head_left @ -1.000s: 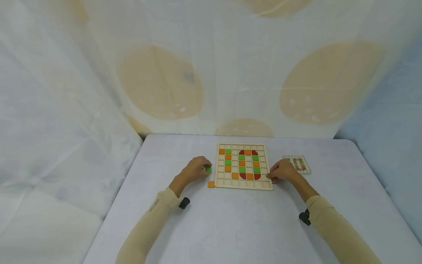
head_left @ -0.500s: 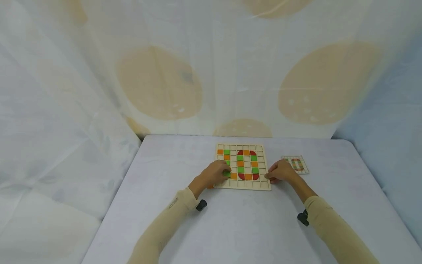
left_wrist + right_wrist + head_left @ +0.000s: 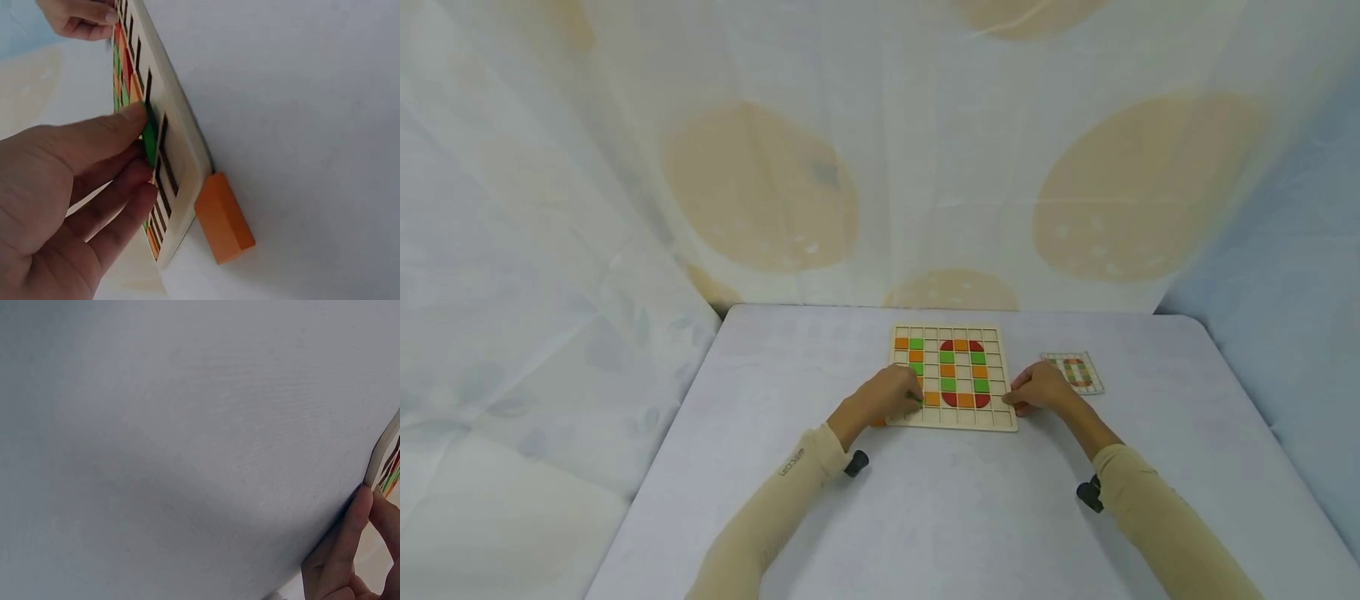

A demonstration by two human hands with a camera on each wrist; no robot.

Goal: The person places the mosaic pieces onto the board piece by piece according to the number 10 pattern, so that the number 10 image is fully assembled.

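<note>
The left hand pinches a green tile over a square low on the left of the board; lower it flat and press evenly while the right hand grips the board's right edge, steadying it

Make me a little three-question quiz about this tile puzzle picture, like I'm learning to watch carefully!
1. True or false: the left hand pinches a green tile at the wooden grid board.
2. Which loose piece lies on the table just outside the board's near left corner? A) a red tile B) an orange tile C) a blue tile
3. Fill in: the small pattern card lies to the ____ of the board in the head view.

Key
1. True; the thumb and fingers hold it over a cell near the board's edge.
2. B, the orange tile.
3. Right, beyond the right hand, which touches the board's right edge.
</note>
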